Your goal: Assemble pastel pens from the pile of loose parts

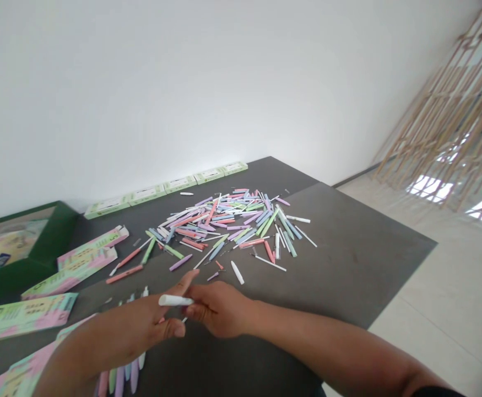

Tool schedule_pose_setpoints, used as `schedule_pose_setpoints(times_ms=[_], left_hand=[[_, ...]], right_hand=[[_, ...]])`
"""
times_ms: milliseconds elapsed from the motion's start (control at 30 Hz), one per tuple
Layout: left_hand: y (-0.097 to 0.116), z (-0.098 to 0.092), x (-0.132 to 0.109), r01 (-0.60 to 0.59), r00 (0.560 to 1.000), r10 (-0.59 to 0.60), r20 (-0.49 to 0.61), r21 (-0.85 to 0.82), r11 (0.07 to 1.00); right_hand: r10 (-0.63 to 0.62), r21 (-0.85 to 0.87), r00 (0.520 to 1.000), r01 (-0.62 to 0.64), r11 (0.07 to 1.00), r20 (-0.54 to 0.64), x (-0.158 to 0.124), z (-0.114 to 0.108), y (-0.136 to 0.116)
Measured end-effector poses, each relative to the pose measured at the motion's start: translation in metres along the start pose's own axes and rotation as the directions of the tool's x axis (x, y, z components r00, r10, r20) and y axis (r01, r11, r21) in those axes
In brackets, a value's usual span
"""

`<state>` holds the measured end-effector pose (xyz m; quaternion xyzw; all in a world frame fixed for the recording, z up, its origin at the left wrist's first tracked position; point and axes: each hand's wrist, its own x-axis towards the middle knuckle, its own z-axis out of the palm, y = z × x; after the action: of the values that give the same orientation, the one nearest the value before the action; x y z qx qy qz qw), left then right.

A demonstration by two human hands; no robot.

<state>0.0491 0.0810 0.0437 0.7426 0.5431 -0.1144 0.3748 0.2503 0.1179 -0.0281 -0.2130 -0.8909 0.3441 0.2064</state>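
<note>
In the lower middle, my right hand (224, 309) pinches a white pen barrel (175, 300) by its right end, the barrel lying almost level. My left hand (162, 322) is just beside and behind the barrel, index finger and thumb spread apart. A small thin white tip shows between the hands; what it belongs to is unclear. Below my left wrist lies a row of assembled-looking pastel pens (120, 380), partly hidden by the forearm. Beyond my hands spreads a large heap of pastel pen parts (224, 220). A loose white barrel (237, 273) lies nearest my right hand.
Printed pastel packets (30, 314) lie along the left of the dark table (356, 242). A dark green box (65, 220) with plastic-wrapped contents stands at far left. Several flat light-green boxes (145, 194) line the wall. A wooden lattice (451, 116) is at right.
</note>
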Motion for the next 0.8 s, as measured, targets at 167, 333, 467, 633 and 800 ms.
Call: schedule_pose_setpoints(times_ms=[167,333,467,633,800], left_hand=[[0.04,-0.006,0.014,-0.054,0.998,0.055,0.013,-0.066,0.996],[0.05,-0.007,0.02,-0.104,0.994,0.104,0.012,-0.032,0.994],[0.044,-0.005,0.016,-0.074,0.997,0.074,0.014,0.01,0.997],[0.035,-0.007,0.0,0.058,0.997,-0.061,0.039,0.077,0.995],[0.03,-0.008,-0.002,-0.002,1.0,0.004,-0.015,0.137,0.991]], right_hand=[[-0.054,-0.202,0.998,0.058,0.978,0.026,0.002,0.015,-0.009],[-0.017,-0.265,1.0,0.009,0.964,-0.026,0.002,0.011,-0.015],[0.039,-0.257,0.996,-0.016,0.966,0.084,-0.002,-0.014,-0.011],[0.258,-0.129,0.965,-0.25,0.96,0.046,-0.014,-0.046,0.021],[0.263,-0.264,0.934,-0.197,0.944,0.242,-0.022,-0.04,0.026]])
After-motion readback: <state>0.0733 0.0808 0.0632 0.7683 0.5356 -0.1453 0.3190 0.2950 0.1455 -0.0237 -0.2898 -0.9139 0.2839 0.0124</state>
